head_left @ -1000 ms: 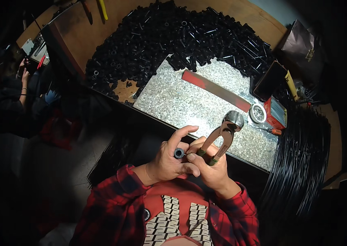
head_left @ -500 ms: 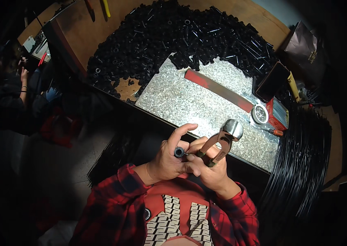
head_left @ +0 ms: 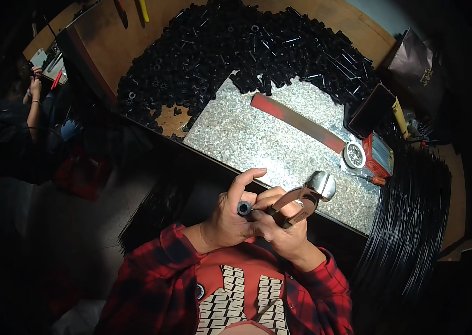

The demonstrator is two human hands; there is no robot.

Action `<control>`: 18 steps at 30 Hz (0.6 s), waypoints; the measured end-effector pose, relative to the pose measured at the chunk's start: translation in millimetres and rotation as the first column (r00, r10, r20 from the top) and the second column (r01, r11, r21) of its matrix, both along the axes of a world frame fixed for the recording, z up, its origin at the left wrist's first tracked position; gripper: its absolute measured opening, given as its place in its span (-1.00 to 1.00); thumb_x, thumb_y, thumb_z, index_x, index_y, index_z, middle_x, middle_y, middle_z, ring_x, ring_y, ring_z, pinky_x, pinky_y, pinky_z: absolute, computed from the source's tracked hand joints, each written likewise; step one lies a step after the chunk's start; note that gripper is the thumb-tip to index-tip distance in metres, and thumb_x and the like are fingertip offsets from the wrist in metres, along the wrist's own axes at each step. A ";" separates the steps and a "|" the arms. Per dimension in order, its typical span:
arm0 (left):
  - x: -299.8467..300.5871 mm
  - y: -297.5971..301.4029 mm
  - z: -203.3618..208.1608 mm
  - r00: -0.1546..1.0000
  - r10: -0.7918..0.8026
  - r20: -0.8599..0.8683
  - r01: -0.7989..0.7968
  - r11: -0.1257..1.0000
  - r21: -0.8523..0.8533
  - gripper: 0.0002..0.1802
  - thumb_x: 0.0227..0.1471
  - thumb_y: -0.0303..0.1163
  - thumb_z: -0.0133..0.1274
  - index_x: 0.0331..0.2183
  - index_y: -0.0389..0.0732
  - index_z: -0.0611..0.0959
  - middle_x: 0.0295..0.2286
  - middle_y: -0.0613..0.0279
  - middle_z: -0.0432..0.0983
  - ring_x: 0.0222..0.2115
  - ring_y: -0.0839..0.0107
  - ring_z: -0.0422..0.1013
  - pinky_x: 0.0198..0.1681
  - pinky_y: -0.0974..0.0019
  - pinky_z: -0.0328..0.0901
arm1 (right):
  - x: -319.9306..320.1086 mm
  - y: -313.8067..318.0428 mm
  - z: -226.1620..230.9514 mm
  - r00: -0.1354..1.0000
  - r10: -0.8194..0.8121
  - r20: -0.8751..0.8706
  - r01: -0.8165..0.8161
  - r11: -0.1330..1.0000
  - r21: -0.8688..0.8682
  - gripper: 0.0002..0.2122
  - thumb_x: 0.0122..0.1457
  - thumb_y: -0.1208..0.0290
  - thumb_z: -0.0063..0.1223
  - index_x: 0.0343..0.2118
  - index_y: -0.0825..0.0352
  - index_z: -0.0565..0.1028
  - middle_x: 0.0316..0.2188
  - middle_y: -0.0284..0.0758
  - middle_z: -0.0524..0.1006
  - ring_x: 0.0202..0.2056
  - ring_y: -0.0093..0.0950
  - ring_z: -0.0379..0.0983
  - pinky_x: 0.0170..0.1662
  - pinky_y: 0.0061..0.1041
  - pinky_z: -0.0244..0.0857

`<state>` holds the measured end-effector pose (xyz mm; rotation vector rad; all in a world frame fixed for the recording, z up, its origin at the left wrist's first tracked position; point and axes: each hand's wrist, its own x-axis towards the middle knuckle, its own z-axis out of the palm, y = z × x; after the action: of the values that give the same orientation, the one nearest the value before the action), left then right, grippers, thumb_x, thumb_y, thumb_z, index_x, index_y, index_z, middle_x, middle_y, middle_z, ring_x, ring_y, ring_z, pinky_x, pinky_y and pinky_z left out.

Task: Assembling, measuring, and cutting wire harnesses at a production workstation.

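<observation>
**Black tubular part [head_left: 243, 208] in the left hand [head_left: 230, 218], pincers [head_left: 319, 187] in the right hand [head_left: 290, 230]**

A heap of black parts [head_left: 236, 50] covers the far side of the bench, behind a speckled stone slab [head_left: 224, 128]. A bundle of thin black strands [head_left: 406, 223] hangs at the right. A red-faced bar [head_left: 297, 123] lies across the slab. The right hand grips the pincers, head upward, against the slab's near edge in view. The left thumb and lower fingers clasp the tubular part beside the right hand, index finger raised; its open end faces up.
</observation>
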<state>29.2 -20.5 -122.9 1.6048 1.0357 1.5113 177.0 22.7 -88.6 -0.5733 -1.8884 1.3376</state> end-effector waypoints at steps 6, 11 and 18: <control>0.1 3.5 -5.5 0.996 -0.020 0.082 0.021 1.000 -0.006 0.13 -0.27 0.12 0.28 0.15 -0.28 0.08 -0.68 0.27 0.39 -0.65 0.57 0.32 -0.59 0.48 0.16 | -6.6 2.8 4.0 0.997 -0.054 0.047 0.051 0.997 0.064 -0.92 -0.03 0.66 0.11 -0.44 0.41 0.47 -0.42 -0.29 0.46 -0.39 -0.50 0.39 -0.32 -0.54 0.27; -9.3 3.7 -4.7 0.965 -0.085 0.249 0.122 0.983 -0.138 0.19 -0.39 0.11 0.35 0.14 -0.29 0.13 -0.72 0.44 0.27 -0.67 0.72 0.16 -0.60 0.57 0.03 | -2.5 5.8 3.0 0.984 0.034 0.177 0.029 0.938 -0.344 -0.77 0.02 0.49 0.18 -0.30 0.41 0.38 -0.44 -0.38 0.43 -0.39 -0.59 0.35 -0.32 -0.55 0.26; -35.7 6.0 -4.2 0.958 0.045 0.283 0.020 0.975 -0.223 0.28 -0.52 0.21 0.32 0.11 -0.33 0.14 -0.72 0.54 0.12 -0.69 0.74 0.10 -0.60 0.60 -0.03 | 38.9 14.9 6.1 0.900 0.024 0.435 -0.026 1.000 0.000 -0.58 -0.02 0.49 0.22 -0.08 0.41 0.35 -0.41 -0.27 0.44 -0.41 -0.48 0.41 -0.28 -0.52 0.30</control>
<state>-6.5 -14.5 -127.1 1.1851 1.0119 1.5222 215.8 37.5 -82.5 -0.9090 -2.2595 1.2954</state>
